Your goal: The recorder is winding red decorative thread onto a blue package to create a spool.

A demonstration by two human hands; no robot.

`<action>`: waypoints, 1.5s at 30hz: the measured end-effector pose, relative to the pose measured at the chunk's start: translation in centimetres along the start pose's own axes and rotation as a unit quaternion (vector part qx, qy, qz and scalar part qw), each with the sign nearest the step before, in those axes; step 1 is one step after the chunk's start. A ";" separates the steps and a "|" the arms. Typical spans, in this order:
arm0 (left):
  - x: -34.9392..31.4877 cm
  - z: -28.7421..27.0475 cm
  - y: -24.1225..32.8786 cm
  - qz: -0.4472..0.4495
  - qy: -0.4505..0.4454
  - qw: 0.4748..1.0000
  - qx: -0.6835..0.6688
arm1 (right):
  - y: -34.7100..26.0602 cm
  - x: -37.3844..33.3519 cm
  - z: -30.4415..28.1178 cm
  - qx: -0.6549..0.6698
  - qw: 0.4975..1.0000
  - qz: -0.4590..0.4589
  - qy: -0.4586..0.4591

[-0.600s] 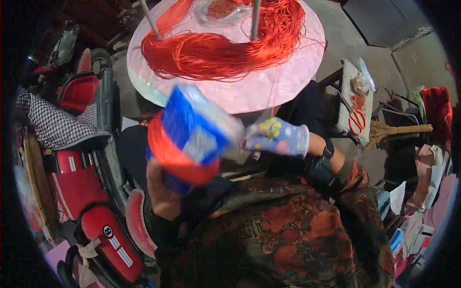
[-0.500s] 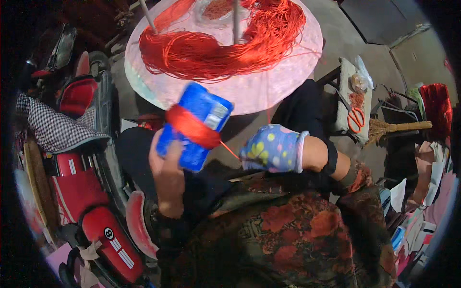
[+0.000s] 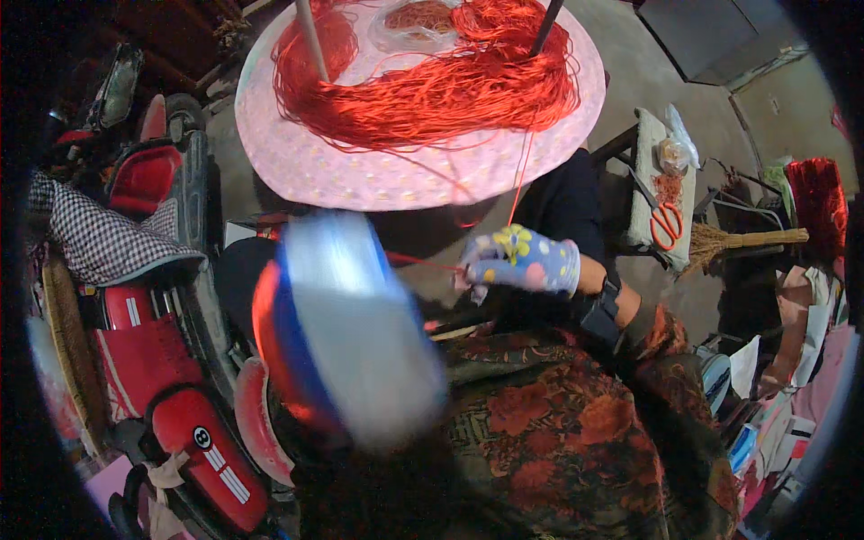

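A blue and white block-shaped pack (image 3: 355, 333), smeared by motion, is raised at the left in front of my body. Red cord (image 3: 266, 324) wound round it shows along its left side. My left hand is hidden behind the pack and carries it. My right hand (image 3: 526, 261), in a blue dotted glove, is closed with its fingertips pinching the red cord's strand. From those fingers one length runs left to the pack and another rises to the big loose hank of red cord (image 3: 423, 112). This hank lies round upright rods (image 3: 311, 40) on a pink round table (image 3: 360, 184).
A clear bag of reddish bits (image 3: 416, 22) sits among the cord. On the right, a padded bench (image 3: 643, 220) bears orange-handled scissors (image 3: 666, 225) and a plastic bag, with a straw broom (image 3: 747, 239) beside it. A red ride-on vehicle (image 3: 207, 450) stands at the left.
The pack has turned over and come closer, now covering my left hand. My right hand has shifted slightly, the cord still in its fingers. The rods and hank have turned on the table.
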State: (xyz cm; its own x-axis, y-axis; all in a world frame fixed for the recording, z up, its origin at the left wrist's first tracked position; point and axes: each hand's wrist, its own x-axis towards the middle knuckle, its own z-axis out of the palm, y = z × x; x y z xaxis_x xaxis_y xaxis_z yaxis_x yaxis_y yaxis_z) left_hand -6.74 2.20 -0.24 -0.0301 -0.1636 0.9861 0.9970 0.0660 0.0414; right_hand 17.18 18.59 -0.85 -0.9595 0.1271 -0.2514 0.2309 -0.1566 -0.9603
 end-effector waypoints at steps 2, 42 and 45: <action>-0.2 -1.1 0.3 -0.345 -0.264 0.894 -0.112 | -1.0 -0.3 1.6 -0.226 0.969 -0.102 -0.001; 3.0 -0.7 1.6 -0.626 -0.530 0.529 -0.217 | -5.5 -1.5 1.0 -0.423 0.871 -0.248 -0.037; 3.0 -0.9 2.2 -0.591 -0.631 0.382 -0.325 | -5.6 1.1 -1.9 -0.385 0.884 -0.265 -0.015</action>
State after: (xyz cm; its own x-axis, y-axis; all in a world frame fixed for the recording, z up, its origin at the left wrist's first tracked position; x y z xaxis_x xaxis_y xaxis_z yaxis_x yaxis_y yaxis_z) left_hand -4.60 0.93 2.62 -0.0885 0.9322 -0.3510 0.0278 0.3546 0.9346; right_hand 15.10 21.50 4.02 -0.9670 -0.0448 0.2510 -0.2222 0.6309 -0.7434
